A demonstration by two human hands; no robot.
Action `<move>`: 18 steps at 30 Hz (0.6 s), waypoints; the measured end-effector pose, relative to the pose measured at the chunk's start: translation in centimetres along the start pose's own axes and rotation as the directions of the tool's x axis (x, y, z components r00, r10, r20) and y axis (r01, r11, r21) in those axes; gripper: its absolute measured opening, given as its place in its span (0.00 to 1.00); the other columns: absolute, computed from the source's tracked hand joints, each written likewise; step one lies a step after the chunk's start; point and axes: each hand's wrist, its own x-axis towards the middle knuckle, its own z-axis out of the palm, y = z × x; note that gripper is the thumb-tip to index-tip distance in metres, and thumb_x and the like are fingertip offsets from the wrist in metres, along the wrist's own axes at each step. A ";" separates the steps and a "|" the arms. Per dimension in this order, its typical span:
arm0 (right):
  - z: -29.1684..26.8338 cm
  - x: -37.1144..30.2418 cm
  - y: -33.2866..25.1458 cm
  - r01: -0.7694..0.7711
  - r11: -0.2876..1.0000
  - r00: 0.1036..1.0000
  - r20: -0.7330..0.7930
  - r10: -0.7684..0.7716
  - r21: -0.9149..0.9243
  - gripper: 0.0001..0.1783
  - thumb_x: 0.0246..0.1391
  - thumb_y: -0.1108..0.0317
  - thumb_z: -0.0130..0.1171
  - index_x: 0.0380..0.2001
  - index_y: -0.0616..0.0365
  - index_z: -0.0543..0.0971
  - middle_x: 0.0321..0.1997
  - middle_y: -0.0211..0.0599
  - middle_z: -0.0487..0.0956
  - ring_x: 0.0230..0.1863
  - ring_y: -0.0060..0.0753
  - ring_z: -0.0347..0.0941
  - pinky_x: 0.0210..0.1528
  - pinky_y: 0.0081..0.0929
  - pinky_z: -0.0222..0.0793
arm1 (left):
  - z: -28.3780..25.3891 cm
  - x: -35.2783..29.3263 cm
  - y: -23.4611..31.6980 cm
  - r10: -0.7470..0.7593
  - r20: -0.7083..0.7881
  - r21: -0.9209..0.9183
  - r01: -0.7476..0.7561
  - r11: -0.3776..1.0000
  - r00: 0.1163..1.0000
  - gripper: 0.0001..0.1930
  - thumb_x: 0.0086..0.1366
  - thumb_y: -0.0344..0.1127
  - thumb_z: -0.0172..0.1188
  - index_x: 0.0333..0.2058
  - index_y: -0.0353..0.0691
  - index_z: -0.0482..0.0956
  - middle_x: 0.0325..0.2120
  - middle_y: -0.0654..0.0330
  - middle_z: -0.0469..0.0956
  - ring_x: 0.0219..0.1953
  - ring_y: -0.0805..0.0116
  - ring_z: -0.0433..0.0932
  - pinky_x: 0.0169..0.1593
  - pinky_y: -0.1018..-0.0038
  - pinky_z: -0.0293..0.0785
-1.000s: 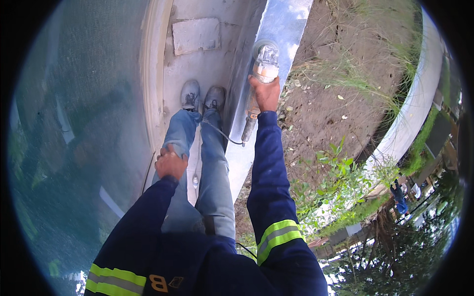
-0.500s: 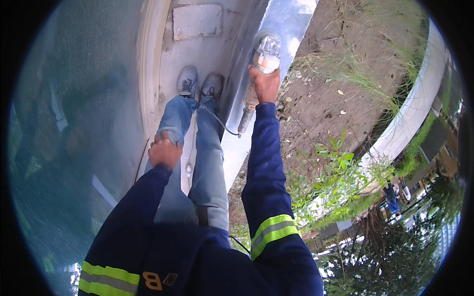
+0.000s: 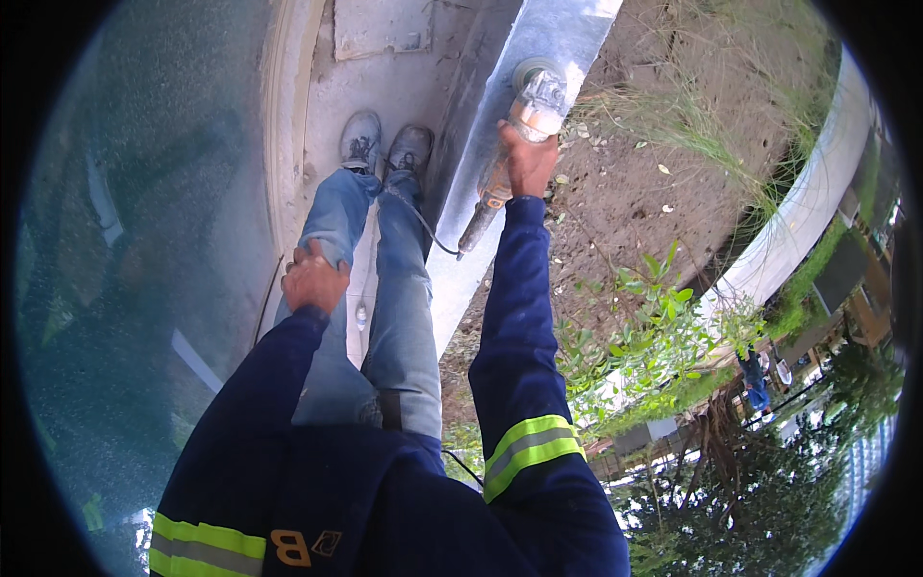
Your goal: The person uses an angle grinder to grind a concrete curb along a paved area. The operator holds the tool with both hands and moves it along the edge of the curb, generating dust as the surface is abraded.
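Right hand (image 3: 531, 162) wrapped around dusty orange-and-grey angle grinder (image 3: 534, 119), above pale grey flat-topped ledge (image 3: 468, 303), right of faded blue denim legs (image 3: 402, 317). Long axis near-left to far-right; round disc (image 3: 524, 74) far end. Left hand (image 3: 315, 279), farther off, on left knee; cannot tell if gripping cloth.

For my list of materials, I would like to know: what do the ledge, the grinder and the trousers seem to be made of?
Ledge: probably concrete or stone, smooth, by its pale grey face and bright sheen.
Grinder: orange body likely plastic, by its moulded look; dusty grey head perhaps metal, by its dull shine.
Trousers: apparently denim, matte, by their faded blue cloth.
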 end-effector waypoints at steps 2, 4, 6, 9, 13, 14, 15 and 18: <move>0.3 -1.6 0.1 -0.053 0.998 0.998 0.014 0.054 -0.013 0.41 0.47 0.57 0.81 0.58 0.73 0.77 0.53 0.57 0.87 0.54 0.48 0.86 0.61 0.41 0.78 | 0.0 -0.1 0.0 0.001 -0.026 -0.008 -0.001 1.000 1.000 0.33 0.63 0.59 0.68 0.57 0.40 0.76 0.47 0.49 0.83 0.44 0.48 0.89 0.45 0.55 0.87; 0.7 -2.3 0.1 -0.030 0.998 1.000 0.001 0.031 -0.053 0.41 0.46 0.57 0.81 0.58 0.73 0.78 0.53 0.55 0.87 0.52 0.47 0.86 0.60 0.40 0.78 | 0.2 -0.2 -0.1 0.026 -0.038 0.004 -0.026 1.000 0.999 0.32 0.64 0.59 0.68 0.56 0.40 0.75 0.47 0.49 0.83 0.43 0.48 0.89 0.45 0.55 0.87; 1.0 -2.2 0.0 -0.003 0.995 1.000 -0.020 0.001 -0.096 0.40 0.46 0.58 0.82 0.57 0.72 0.79 0.52 0.51 0.88 0.51 0.42 0.85 0.58 0.37 0.79 | 0.4 -0.2 -0.2 0.036 -0.043 0.009 -0.035 0.999 0.998 0.32 0.64 0.59 0.68 0.55 0.40 0.75 0.46 0.49 0.84 0.42 0.48 0.90 0.46 0.55 0.87; 0.7 -0.9 -0.2 -0.011 0.999 0.999 -0.040 0.009 -0.041 0.40 0.46 0.57 0.82 0.57 0.72 0.79 0.51 0.50 0.88 0.49 0.42 0.85 0.57 0.38 0.79 | 0.6 -0.3 -0.3 0.041 -0.043 0.009 -0.040 0.999 0.998 0.32 0.64 0.59 0.68 0.55 0.40 0.75 0.46 0.49 0.84 0.42 0.48 0.90 0.46 0.55 0.87; -0.4 -1.1 0.2 -0.031 0.999 0.998 -0.051 0.030 -0.026 0.37 0.47 0.57 0.81 0.55 0.71 0.81 0.50 0.49 0.88 0.48 0.41 0.85 0.55 0.38 0.79 | 0.2 -0.3 -0.2 0.027 -0.019 0.009 -0.027 1.000 0.999 0.32 0.64 0.59 0.68 0.55 0.40 0.75 0.46 0.48 0.84 0.43 0.47 0.90 0.47 0.55 0.86; -0.6 -1.3 0.4 -0.034 0.999 0.998 -0.052 0.033 -0.027 0.37 0.47 0.57 0.81 0.55 0.71 0.81 0.50 0.49 0.88 0.48 0.41 0.85 0.56 0.38 0.79 | 0.0 -0.2 -0.1 0.013 -0.022 0.011 -0.013 1.000 1.000 0.32 0.64 0.59 0.68 0.55 0.40 0.75 0.46 0.48 0.84 0.44 0.46 0.90 0.47 0.55 0.86; -0.6 -1.7 0.5 -0.032 0.999 0.999 -0.041 0.030 -0.031 0.38 0.47 0.57 0.82 0.55 0.71 0.81 0.51 0.49 0.88 0.48 0.41 0.85 0.56 0.38 0.79 | -0.1 -0.2 0.0 0.019 -0.004 0.003 -0.019 1.000 1.000 0.32 0.64 0.59 0.68 0.56 0.40 0.75 0.46 0.47 0.84 0.44 0.46 0.90 0.47 0.55 0.86; -0.1 -3.3 0.9 -0.031 0.998 0.999 -0.016 0.030 -0.060 0.40 0.47 0.56 0.82 0.57 0.71 0.80 0.52 0.50 0.88 0.50 0.42 0.85 0.57 0.38 0.79 | -0.4 -0.3 0.0 0.026 -0.006 -0.025 -0.026 0.999 1.000 0.32 0.64 0.58 0.68 0.56 0.39 0.75 0.46 0.46 0.84 0.43 0.47 0.90 0.47 0.55 0.87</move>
